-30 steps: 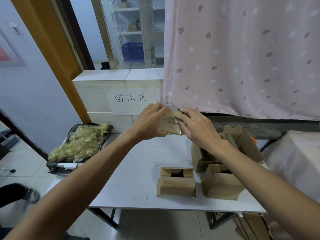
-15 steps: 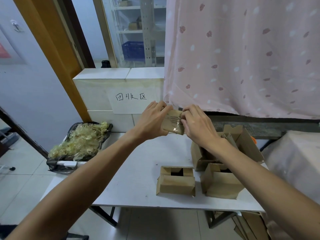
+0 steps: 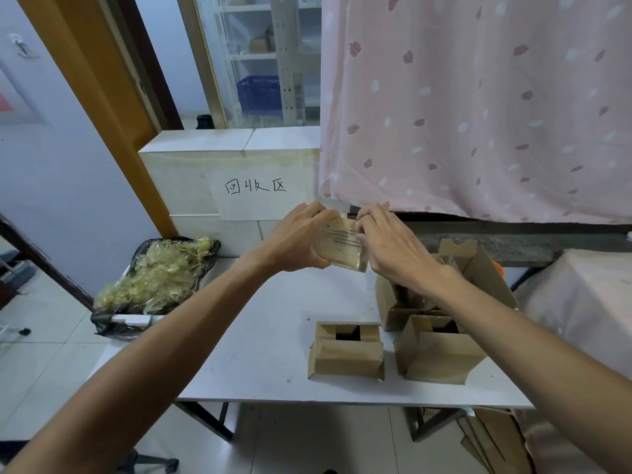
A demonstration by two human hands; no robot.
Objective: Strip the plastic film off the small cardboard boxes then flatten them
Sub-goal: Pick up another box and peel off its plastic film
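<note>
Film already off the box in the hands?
No, glossy film covers the box, which the left hand and right hand hold above the table.

Pink leaf-print curtain [image 3: 478, 97] at right, white counter [image 3: 266, 336] on pale tiled floor [image 3: 34, 371], orange door frame [image 3: 85, 80] at left, metal shelving [image 3: 285, 46] with blue crate [image 3: 260, 94] behind

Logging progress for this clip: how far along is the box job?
Done: a heap of stripped film sits at left. In hand: left hand and right hand grip a wrapped box, film not yet off. Left: three open boxes stand unflattened on the table.
</note>
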